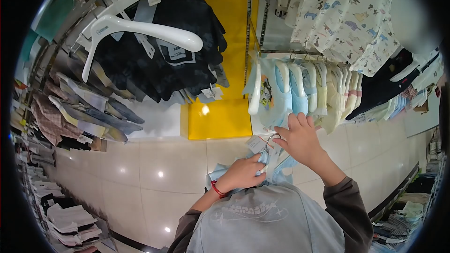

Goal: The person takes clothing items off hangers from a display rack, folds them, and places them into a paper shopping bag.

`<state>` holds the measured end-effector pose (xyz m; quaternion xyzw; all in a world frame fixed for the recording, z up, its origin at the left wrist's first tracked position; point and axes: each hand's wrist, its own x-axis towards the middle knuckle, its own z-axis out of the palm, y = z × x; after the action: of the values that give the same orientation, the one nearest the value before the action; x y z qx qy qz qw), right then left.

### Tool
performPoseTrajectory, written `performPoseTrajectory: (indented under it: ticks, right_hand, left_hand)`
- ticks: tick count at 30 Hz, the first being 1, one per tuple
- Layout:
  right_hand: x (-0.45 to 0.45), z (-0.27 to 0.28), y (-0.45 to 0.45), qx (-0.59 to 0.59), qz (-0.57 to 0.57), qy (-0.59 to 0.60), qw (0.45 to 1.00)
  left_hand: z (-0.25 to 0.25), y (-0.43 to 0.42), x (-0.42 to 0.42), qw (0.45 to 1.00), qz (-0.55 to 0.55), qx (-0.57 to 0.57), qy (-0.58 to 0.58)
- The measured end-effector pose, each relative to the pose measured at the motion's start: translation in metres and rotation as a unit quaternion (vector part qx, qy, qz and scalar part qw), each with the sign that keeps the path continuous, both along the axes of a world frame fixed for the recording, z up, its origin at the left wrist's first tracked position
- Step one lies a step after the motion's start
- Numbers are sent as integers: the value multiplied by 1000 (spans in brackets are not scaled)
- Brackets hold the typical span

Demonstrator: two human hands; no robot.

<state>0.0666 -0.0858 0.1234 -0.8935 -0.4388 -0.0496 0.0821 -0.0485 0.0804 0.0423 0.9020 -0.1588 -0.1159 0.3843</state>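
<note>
Left hand: closed on the light blue garment (284, 174), fingers bunching the cloth beside its tag; the red bracelet (217, 188) circles this wrist.
Right hand (302, 141): thumb and forefinger look pinched on the metal hook (273, 137), the remaining fingers reaching past it.
Left hand's place: the hand (242, 173) sits lower and closer to the chest, left of the hook.
Garment: held just in front of the grey shirt (276, 220), above the tiled floor (180, 168), cloth showing on both sides of the left hand.
Hook and cloth: the hook is at the end farther from the chest; the garment's long axis is hard to read, bunched as it is.
Paper tag (256, 144): beside the hook, on its left.
Rail of pale clothes (304, 56): ahead of the hook and slightly right; the right hand is the nearer one, its fingertips overlapping the lowest hanging blue clothes from here.
Black T-shirt (140, 68): ahead and well left, apart from both hands.
</note>
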Motion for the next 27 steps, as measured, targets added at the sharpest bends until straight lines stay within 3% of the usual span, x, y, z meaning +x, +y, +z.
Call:
performPoseTrajectory:
  ticks: [3,6,9,11,14,18,20,24,27]
  right_hand:
    - [8,5,-4,64,93,-103,988]
    - [32,-22,-18,86,203,146,964]
    - [32,-6,-33,-54,126,291,947]
    - [31,7,-42,-14,115,298,948]
    - [34,2,-62,75,109,283,950]
    - [45,-9,-89,125,44,277,952]
    - [49,-7,-90,79,-4,317,945]
    - [57,-24,-89,111,-32,386,915]
    - [66,-57,-88,170,-30,477,862]
  left_hand:
    - [2,-6,0,1000,-5,23,9]
    - [0,-10,-3,1000,-9,14,0]
    - [-1,-11,-2,999,7,-32,12]
    - [0,-6,-2,994,30,-87,56]
    - [-23,9,-6,950,149,-267,65]
    - [-33,38,-20,900,283,-326,69]
    - [-39,46,-26,859,348,-370,59]
    - [-43,56,-29,856,372,-353,63]
    - [-46,53,-27,866,359,-342,59]
